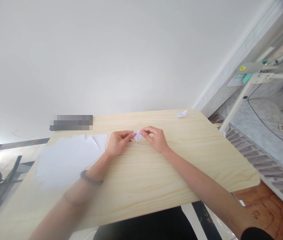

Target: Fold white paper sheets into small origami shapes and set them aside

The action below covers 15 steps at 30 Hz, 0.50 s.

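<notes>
My left hand [118, 142] and my right hand [156, 138] meet over the middle of a light wooden table [156, 180]. Both pinch a small folded piece of white paper [138, 136] between their fingertips, left hand on its left side, right hand on its right. The paper sits just above or on the tabletop; I cannot tell which. A dark beaded bracelet [91, 179] circles my left wrist.
A loose pile of white paper sheets [66, 158] lies on the table's left part. A small folded white paper [181, 114] rests near the far right corner. A white wall stands behind the table. A white stand [238, 100] and grey rug [268, 120] are at the right.
</notes>
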### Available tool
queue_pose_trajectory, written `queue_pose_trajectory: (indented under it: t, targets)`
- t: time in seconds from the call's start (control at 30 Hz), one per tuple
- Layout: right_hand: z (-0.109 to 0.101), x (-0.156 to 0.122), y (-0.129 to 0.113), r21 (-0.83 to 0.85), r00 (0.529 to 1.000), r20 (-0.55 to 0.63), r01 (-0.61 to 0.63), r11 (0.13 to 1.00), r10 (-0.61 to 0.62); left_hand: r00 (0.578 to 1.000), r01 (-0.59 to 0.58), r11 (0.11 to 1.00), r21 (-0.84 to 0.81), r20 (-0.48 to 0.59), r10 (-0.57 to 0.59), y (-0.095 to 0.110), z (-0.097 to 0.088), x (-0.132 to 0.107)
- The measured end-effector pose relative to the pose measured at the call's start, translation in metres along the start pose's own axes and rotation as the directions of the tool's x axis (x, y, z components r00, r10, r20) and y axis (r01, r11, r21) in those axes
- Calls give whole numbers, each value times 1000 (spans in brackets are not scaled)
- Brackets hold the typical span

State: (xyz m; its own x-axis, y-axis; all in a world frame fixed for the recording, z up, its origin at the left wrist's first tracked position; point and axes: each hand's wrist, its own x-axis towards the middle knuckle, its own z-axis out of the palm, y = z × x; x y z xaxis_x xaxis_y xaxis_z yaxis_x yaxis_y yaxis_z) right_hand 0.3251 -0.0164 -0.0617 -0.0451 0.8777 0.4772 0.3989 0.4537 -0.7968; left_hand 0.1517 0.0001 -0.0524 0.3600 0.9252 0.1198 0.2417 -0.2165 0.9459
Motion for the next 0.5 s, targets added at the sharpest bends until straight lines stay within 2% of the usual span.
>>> queue_pose_trajectory:
  t: [0.13, 0.33, 0.5]
  targets:
    - [2, 0, 3, 41, 996, 40, -85, 996, 84, 999, 39, 998, -46, 26, -38, 5, 1, 0]
    - [2, 0, 4, 39, 995, 66, -79, 996, 77, 991, 61, 991, -117, 128, -46, 6, 4, -2]
    - [4, -1, 5, 66, 991, 79, -113, 991, 107, 988, 83, 990, -110, 142, -67, 2, 4, -2]
